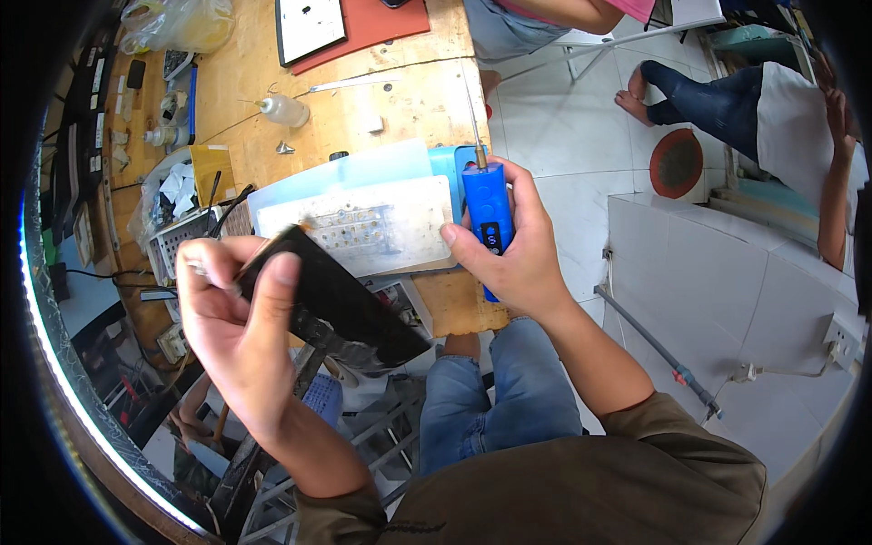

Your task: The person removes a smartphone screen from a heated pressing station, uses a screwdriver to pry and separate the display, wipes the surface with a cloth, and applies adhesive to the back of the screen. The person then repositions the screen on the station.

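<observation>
Pale planks form the workbench (422, 100), where a stained white board (425, 207) lies below the hands. Over the bench's near edge, the left hand (234, 331) pinches a tilted, flat black panel (341, 304), smudged grey low down, between thumb and fingers. Beside the board, the right hand (527, 259) curls round a boxy blue tool (486, 195) with pale characters on its small dark display (492, 238) and a thin metal shaft (480, 150).

On table (418, 118), far end: tablet (309, 29) atop mat (389, 38). Midway: dropper bottle (285, 111), left of block (371, 124). Near edge: plate (422, 209) over plastic sheet (391, 165); basket (184, 243) to the left. In left hand (241, 327): flat panel (341, 295), partly before plate. In right hand (531, 250): handheld tool (485, 202), just beside plate's right end. On floor (563, 136), right of table: round disc (677, 163).
</observation>
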The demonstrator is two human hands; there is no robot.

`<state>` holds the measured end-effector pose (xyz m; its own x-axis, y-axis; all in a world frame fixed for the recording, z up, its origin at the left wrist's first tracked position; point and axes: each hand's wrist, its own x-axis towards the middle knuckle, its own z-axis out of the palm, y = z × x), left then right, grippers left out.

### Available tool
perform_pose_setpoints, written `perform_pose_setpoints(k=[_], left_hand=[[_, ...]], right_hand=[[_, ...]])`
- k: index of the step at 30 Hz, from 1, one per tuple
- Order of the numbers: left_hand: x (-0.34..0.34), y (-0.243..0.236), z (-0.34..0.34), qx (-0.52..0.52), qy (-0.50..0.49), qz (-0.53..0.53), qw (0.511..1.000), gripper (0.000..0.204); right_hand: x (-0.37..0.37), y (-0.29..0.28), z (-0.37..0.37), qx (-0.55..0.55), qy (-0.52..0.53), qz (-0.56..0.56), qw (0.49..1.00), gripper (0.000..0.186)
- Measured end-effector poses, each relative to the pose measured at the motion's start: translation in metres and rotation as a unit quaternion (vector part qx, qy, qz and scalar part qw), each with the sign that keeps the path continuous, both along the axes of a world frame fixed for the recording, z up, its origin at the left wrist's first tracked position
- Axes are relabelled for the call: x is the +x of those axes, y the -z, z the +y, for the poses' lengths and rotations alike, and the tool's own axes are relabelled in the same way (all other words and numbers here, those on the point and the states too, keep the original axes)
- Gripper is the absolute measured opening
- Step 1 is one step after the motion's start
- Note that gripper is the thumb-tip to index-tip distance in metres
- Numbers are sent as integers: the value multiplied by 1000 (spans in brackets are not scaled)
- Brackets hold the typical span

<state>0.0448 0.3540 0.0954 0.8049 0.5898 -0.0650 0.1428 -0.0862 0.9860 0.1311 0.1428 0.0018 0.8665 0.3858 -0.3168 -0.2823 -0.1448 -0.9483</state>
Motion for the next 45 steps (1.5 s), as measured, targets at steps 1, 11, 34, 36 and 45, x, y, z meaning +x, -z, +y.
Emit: perform_pose_setpoints(k=[1, 11, 34, 36, 45], left_hand=[[-2, 1, 4, -18, -37, -19, 999, 36], [-9, 54, 0, -173, -182, -40, 967, 28], [-36, 84, 6, 301, 14, 25, 953, 16], [-36, 86, 6, 315, 17, 44, 948, 14], [-34, 86, 3, 349, 12, 38, 936, 14]], right_hand=[[-1, 0, 0, 6, 4, 10, 1000, 71], [-5, 0, 0, 30, 23, -10, 999, 66], [-104, -19, 9, 228, -216, 331, 890, 68], [-110, -14, 18, 236, -221, 353, 878, 68], [-118, -10, 20, 244, -196, 365, 877, 67]])
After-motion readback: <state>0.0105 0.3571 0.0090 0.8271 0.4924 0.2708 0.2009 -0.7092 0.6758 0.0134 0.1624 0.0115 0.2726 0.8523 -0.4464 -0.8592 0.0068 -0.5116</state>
